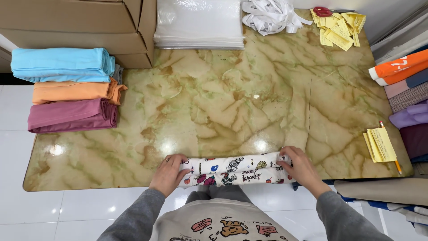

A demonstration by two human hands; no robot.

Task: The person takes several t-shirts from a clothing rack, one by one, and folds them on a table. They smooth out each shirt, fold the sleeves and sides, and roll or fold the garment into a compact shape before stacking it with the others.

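Both of my hands sit on 1 printed cloth roll (236, 170) at the near edge of the marble-look table (249, 93), right in front of my grey sleeves. Left hand (169, 172) presses the left end with fingers curled over the top; right hand (299, 167) clamps the right end, fingers wrapped round it. As I judge it, I am midway through folding or rolling this white patterned piece into a narrow bundle, and the next move calls for even pressure from both ends so the edges stay square and nothing springs open.

Counting from largest down: 1 table; 2 cardboard boxes (84, 22) stacked at the far left; 1 pile of clear plastic bags (199, 24); 3 folded garments beside the boxes, namely blue (62, 64), orange (73, 90) and maroon (69, 115). A stack of folded fabrics (408, 98) runs down the right edge, perhaps 5, though the frame cuts them off. Then 1 heap of white ribbon (267, 15), 1 scatter of yellow tags (339, 27), 1 yellow notepad (380, 145), 1 red scissors (322, 11), 1 pencil (397, 165).
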